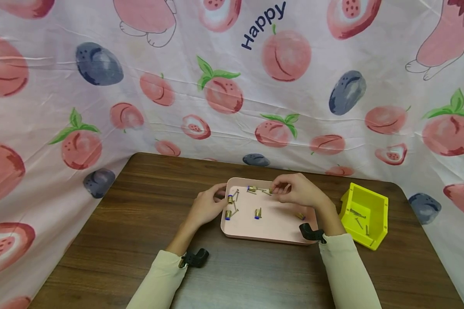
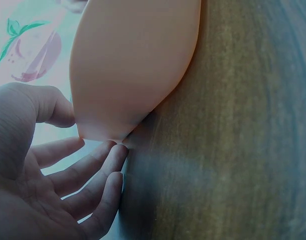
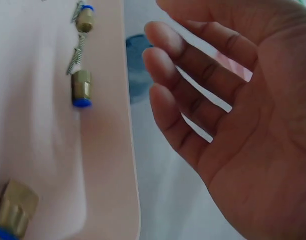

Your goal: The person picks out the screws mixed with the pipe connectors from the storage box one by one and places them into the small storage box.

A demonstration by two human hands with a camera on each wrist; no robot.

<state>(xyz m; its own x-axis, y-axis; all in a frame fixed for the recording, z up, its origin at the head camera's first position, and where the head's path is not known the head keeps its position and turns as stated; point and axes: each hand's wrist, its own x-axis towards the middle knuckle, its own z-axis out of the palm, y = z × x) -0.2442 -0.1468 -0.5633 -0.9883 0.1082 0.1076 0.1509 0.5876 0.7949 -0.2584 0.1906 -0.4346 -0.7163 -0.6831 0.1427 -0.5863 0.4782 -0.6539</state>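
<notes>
A shallow pink tray (image 1: 278, 229) lies on the table, with several brass fittings with blue ends and thin screws scattered in it. My left hand (image 1: 208, 205) holds the tray's left side; in the left wrist view its thumb and fingertips meet the pink wall (image 2: 138, 55). Over the far rim is my right hand (image 1: 299, 191), fingers loosely bent. Its fingertips come close to a brass fitting (image 1: 271, 190) at the back. From the right wrist, that fitting (image 3: 82, 90) lies in the tray, apart from the visible fingers (image 3: 165, 105); nothing shows in the hand.
A yellow bin (image 1: 380, 214) with several screws (image 1: 357, 213) stands to the right of the tray. The brown wooden table (image 1: 139, 240) ends at a fruit-printed cloth (image 1: 224, 141) behind and beside it. More fittings, such as one brass fitting (image 1: 257, 213), lie mid-tray.
</notes>
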